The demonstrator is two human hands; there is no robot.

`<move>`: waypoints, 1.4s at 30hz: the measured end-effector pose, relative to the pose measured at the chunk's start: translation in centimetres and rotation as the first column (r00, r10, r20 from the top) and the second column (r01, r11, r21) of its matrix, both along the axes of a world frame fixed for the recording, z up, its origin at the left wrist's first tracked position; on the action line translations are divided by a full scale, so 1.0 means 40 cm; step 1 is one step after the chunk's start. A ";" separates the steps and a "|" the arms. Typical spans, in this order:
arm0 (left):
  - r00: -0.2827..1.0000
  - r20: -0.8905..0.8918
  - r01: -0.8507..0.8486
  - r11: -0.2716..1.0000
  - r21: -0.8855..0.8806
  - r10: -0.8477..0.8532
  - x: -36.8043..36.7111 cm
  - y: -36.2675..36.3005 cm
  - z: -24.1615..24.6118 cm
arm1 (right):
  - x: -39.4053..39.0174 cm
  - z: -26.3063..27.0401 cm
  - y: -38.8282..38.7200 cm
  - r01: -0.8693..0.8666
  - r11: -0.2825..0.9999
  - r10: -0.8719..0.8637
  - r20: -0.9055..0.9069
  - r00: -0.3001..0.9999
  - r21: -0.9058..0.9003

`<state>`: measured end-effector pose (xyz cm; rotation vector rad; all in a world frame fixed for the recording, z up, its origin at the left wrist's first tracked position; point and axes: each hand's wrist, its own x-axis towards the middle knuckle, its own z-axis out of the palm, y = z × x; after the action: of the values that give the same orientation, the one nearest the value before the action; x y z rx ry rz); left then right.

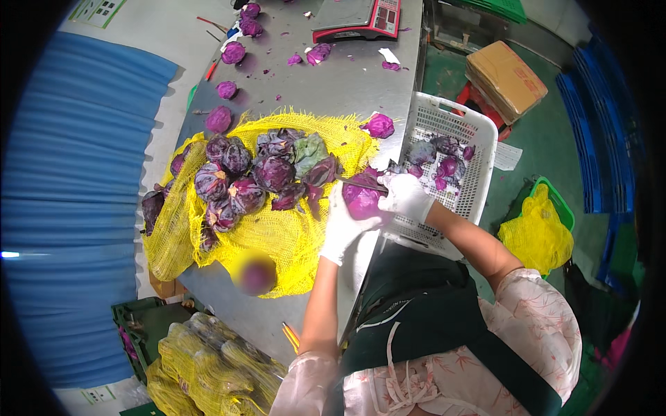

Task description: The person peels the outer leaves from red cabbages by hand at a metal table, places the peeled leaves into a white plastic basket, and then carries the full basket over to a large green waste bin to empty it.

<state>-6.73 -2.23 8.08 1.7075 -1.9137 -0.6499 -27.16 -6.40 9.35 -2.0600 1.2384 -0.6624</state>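
Note:
Both of my hands wear white gloves. A peeled purple cabbage rests against my left hand, whose fingers cup its near left side by the table edge. My right hand grips a knife; the handle is hidden in the glove, and the dark blade lies across the top of the cabbage, pointing left. Left of them, several purple cabbages with outer leaves sit on an opened yellow mesh sack. A loose green-grey leaf lies among them.
A white perforated crate holding cabbage leaves stands right of the steel table. Trimmed cabbages line the table's far left. A red-and-grey scale sits beyond. Filled mesh sacks are at lower left; a cardboard box is at right.

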 end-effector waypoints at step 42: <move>0.096 -0.805 0.067 0.803 0.592 0.585 0.004 0.111 -0.046 | -0.053 0.020 -0.062 -0.458 0.876 0.481 0.183 0.857 -0.154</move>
<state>-6.59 2.21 6.24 1.1413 -0.3686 -1.6887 -29.30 -8.87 10.16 -2.1928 0.5476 -0.7015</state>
